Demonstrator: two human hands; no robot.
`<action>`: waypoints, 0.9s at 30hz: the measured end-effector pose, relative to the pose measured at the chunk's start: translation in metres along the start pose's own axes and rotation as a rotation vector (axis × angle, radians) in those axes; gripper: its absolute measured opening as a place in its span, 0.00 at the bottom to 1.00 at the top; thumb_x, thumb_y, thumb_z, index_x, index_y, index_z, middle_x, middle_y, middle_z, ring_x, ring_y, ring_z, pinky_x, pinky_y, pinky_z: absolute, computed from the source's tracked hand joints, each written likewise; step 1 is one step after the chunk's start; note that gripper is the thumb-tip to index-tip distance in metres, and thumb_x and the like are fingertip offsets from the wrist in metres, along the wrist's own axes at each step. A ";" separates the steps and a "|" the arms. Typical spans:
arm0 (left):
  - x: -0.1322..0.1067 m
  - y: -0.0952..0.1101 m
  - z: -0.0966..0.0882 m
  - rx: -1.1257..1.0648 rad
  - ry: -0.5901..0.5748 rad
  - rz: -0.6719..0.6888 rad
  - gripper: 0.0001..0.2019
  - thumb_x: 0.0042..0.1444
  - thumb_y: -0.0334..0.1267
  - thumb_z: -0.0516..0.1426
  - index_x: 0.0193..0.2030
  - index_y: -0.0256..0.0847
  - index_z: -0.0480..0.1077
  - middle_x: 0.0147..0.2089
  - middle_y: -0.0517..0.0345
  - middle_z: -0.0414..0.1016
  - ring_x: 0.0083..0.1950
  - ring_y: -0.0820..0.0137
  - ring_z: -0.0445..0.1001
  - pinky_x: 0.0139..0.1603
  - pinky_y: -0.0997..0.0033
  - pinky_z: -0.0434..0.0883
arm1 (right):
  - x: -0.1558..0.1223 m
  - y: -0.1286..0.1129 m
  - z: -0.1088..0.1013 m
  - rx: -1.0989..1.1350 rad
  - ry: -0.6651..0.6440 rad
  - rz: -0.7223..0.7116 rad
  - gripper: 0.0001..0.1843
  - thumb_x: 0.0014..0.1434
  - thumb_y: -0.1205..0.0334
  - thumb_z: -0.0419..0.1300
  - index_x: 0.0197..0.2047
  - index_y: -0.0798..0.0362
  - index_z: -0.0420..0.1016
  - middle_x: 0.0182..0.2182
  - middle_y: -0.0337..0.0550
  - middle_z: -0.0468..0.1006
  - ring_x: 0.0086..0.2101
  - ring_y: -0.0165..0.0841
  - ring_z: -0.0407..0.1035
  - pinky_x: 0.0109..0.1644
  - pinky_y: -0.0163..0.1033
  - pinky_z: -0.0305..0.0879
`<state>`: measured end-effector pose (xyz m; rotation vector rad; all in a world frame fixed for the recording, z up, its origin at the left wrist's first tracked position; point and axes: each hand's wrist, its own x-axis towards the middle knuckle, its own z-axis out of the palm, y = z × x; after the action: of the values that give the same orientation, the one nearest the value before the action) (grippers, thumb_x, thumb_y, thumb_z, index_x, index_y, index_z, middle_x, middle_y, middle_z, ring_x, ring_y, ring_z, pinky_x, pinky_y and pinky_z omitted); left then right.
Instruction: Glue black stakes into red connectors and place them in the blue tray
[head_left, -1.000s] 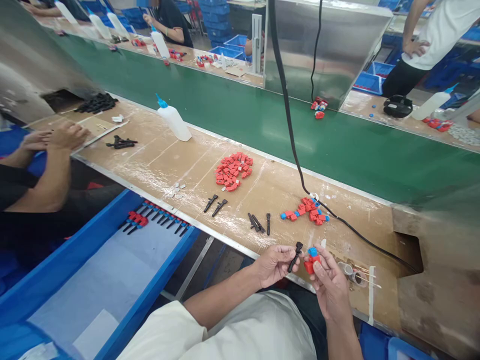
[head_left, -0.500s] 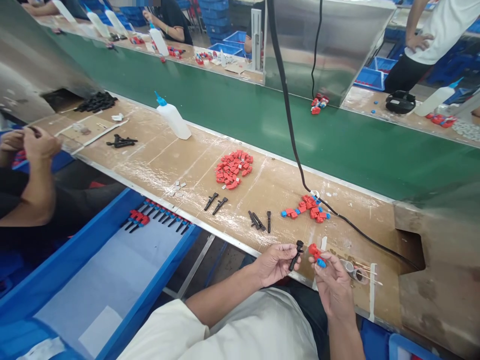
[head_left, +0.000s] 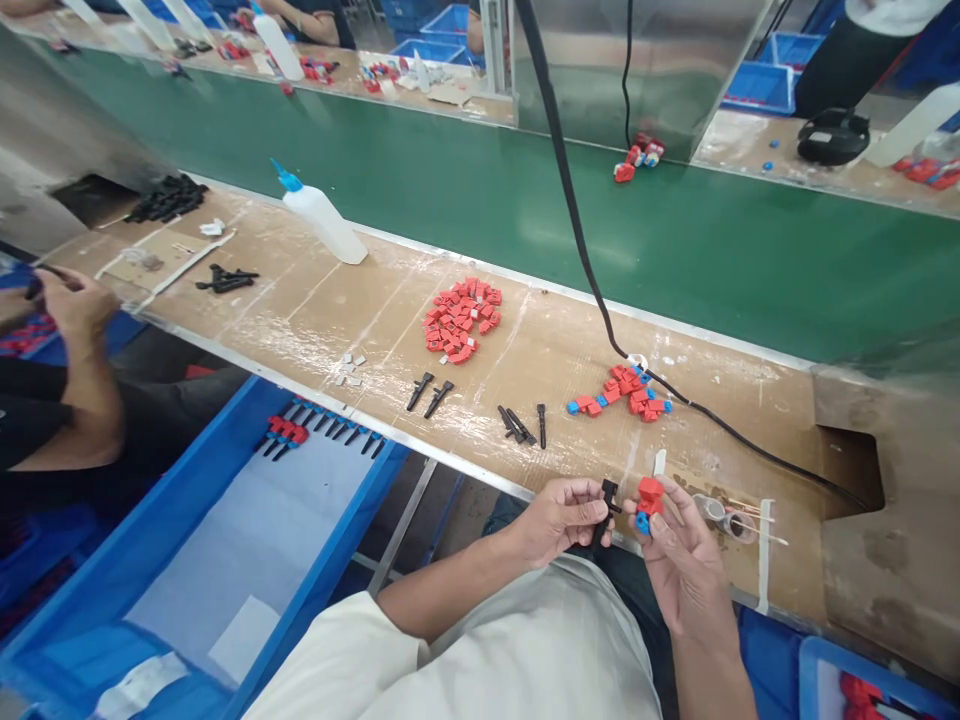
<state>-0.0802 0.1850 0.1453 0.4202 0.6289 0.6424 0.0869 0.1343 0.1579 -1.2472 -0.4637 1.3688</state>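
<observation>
My left hand (head_left: 564, 522) pinches a black toy gun-like part (head_left: 606, 508) near the table's front edge. Just to its right, my right hand (head_left: 681, 540) holds a red and blue plastic piece (head_left: 649, 494) between thumb and fingers, its blue end turned down. A small gap separates the two parts. Beyond my hands lies a cluster of red and blue pieces (head_left: 624, 388). Several loose black parts (head_left: 517, 425) rest to the left of it, and a round pile of red pieces (head_left: 461, 318) sits farther back.
A white squeeze bottle (head_left: 326, 222) with a blue tip stands by the green belt (head_left: 420, 185). At the lower left is a blue bin (head_left: 225, 540) holding assembled pieces. Cotton swabs (head_left: 754, 525) lie in small cups at right. A black cable crosses the table. A co-worker's hand (head_left: 79, 300) is at left.
My right hand has turned the red and blue piece so its red block faces up and the blue end hangs below. The black part stays in my left hand. The camera view has shifted slightly.
</observation>
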 end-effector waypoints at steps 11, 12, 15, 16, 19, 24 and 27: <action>0.002 -0.004 0.004 0.110 -0.011 -0.032 0.28 0.39 0.56 0.74 0.32 0.37 0.67 0.25 0.58 0.75 0.22 0.76 0.70 0.20 0.78 0.56 | -0.009 0.001 -0.011 -0.245 0.008 -0.010 0.26 0.52 0.45 0.74 0.49 0.52 0.83 0.29 0.42 0.77 0.23 0.29 0.65 0.21 0.32 0.62; 0.002 -0.005 0.004 0.114 -0.009 -0.030 0.28 0.39 0.56 0.74 0.32 0.37 0.67 0.25 0.59 0.75 0.22 0.76 0.70 0.20 0.78 0.56 | -0.010 0.001 -0.012 -0.254 -0.004 -0.001 0.26 0.52 0.44 0.74 0.49 0.52 0.82 0.30 0.43 0.77 0.24 0.30 0.67 0.22 0.32 0.64; 0.004 -0.007 0.004 0.132 -0.002 -0.021 0.28 0.39 0.56 0.74 0.31 0.38 0.66 0.24 0.60 0.74 0.22 0.77 0.70 0.20 0.78 0.57 | -0.012 0.002 -0.013 -0.286 -0.032 0.005 0.27 0.54 0.44 0.73 0.51 0.52 0.82 0.31 0.44 0.79 0.26 0.32 0.70 0.25 0.34 0.69; 0.004 -0.008 0.004 0.141 -0.002 -0.020 0.28 0.39 0.56 0.74 0.31 0.38 0.66 0.24 0.61 0.74 0.21 0.77 0.70 0.20 0.78 0.57 | -0.013 0.002 -0.013 -0.302 -0.028 0.001 0.28 0.54 0.44 0.73 0.52 0.52 0.82 0.31 0.44 0.79 0.26 0.33 0.71 0.26 0.35 0.70; 0.004 -0.011 0.004 0.132 0.014 -0.004 0.28 0.38 0.56 0.74 0.31 0.38 0.66 0.22 0.63 0.72 0.21 0.76 0.69 0.20 0.78 0.57 | -0.018 0.002 -0.016 -0.334 0.029 -0.030 0.28 0.55 0.46 0.73 0.54 0.52 0.81 0.32 0.45 0.80 0.27 0.34 0.72 0.27 0.36 0.73; 0.003 -0.009 0.005 0.072 0.054 0.015 0.29 0.38 0.56 0.74 0.30 0.38 0.66 0.22 0.63 0.71 0.22 0.75 0.71 0.20 0.78 0.55 | -0.023 0.004 -0.019 -0.298 0.119 -0.049 0.27 0.54 0.47 0.74 0.53 0.52 0.82 0.31 0.45 0.81 0.26 0.34 0.72 0.25 0.36 0.72; 0.002 -0.008 0.005 0.079 0.009 -0.029 0.29 0.38 0.56 0.74 0.31 0.38 0.66 0.23 0.61 0.72 0.22 0.76 0.70 0.20 0.78 0.55 | -0.023 0.003 -0.015 -0.306 0.101 -0.022 0.29 0.52 0.45 0.75 0.52 0.53 0.83 0.31 0.45 0.81 0.26 0.33 0.72 0.25 0.36 0.73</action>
<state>-0.0723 0.1799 0.1442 0.4812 0.6691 0.5935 0.0929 0.1080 0.1594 -1.5481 -0.6310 1.2403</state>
